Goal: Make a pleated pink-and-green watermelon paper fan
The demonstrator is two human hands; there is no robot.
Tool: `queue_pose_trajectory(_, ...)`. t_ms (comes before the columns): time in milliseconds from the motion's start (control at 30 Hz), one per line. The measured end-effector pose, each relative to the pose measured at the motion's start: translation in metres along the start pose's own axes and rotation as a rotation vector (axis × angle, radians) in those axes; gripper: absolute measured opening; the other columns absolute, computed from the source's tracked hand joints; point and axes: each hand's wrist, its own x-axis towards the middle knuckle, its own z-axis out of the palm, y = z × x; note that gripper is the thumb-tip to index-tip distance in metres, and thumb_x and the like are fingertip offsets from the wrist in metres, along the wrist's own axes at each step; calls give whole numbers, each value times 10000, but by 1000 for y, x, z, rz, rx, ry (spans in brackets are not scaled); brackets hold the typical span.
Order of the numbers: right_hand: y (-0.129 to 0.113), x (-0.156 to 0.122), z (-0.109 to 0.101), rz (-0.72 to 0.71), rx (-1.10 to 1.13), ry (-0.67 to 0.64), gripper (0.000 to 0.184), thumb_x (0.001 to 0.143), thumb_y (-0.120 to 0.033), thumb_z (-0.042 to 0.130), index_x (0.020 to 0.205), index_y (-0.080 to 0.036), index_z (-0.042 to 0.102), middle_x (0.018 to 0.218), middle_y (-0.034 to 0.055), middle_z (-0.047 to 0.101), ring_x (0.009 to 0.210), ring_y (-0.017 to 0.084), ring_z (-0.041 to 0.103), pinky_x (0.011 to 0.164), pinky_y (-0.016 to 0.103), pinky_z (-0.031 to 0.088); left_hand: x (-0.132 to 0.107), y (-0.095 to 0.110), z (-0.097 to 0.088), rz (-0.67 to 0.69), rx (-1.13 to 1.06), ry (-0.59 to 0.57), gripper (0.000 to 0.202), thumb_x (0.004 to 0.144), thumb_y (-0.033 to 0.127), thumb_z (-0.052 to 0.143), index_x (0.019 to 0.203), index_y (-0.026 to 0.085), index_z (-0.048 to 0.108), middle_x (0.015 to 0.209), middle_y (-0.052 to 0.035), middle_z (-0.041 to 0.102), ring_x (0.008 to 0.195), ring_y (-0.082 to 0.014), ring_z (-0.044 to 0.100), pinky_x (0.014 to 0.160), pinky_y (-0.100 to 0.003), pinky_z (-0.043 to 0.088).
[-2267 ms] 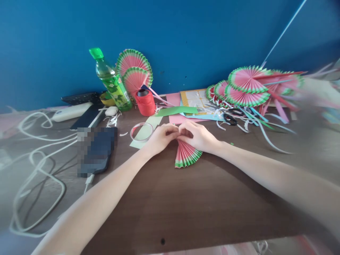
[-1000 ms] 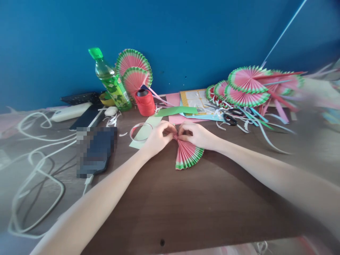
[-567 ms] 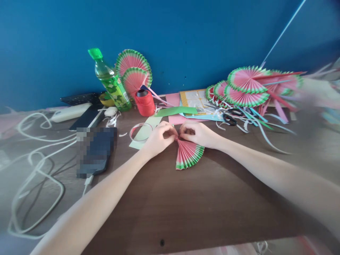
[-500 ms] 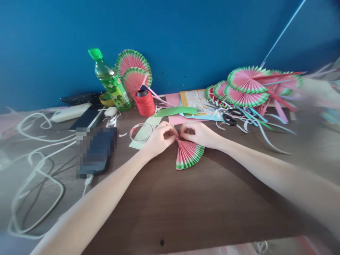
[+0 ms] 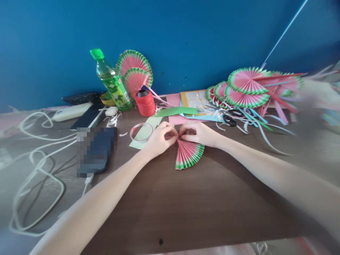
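Observation:
A pleated paper fan (image 5: 189, 154), pink with a white and green rim, spreads toward me over the brown table. Its narrow end is pinched between the fingertips of my left hand (image 5: 162, 137) and my right hand (image 5: 198, 133), which nearly touch each other. Both hands are closed, and whatever fine detail lies between the fingertips is too small to make out. Just left of my left hand, a roll of clear tape (image 5: 141, 132) lies on a pale green paper strip (image 5: 138, 144). A brighter green strip (image 5: 175, 112) rests beyond the hands.
A red thread spool (image 5: 145, 103) and a green bottle (image 5: 113, 85) stand at the back left, by upright paper fans (image 5: 134, 65). More fans (image 5: 247, 85) pile at the back right near black scissors (image 5: 230, 120). A phone (image 5: 98, 150) and white cables (image 5: 39, 170) lie left.
The fingertips have shifted very slightly at the fan's narrow end. Both hands keep their pinch, and the fan stays almost in place.

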Motion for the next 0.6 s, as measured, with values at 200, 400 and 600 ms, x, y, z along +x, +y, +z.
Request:
queue_pose_trajectory(200, 1, 0, 5, 2, -42, 49, 66, 761, -211, 571, 738, -159, 604, 759, 16, 591, 659, 120, 519, 631, 272, 405, 0, 3, 2, -17, 8, 6, 83, 760, 249, 594, 740, 169, 592, 913, -21, 499, 793, -127, 552, 745, -304, 501)
queue_pose_trajectory(400, 0, -1, 8, -33, 1, 130, 77, 760, -228, 579, 716, -165, 580, 752, 8, 582, 649, 119, 515, 626, 271, 412, 0, 8, 0, 34, 117, 25, 52, 751, 223, 620, 751, 176, 598, 929, -28, 530, 870, -166, 540, 823, -361, 462)
queue_pose_trajectory(600, -7, -3, 11, -21, 61, 154, 90, 749, -240, 600, 702, -166, 580, 721, 6, 587, 637, 121, 544, 605, 268, 434, -4, 12, -1, 61, 209, 64, 70, 758, 198, 615, 702, 170, 586, 877, -28, 527, 816, -161, 512, 762, -337, 448)
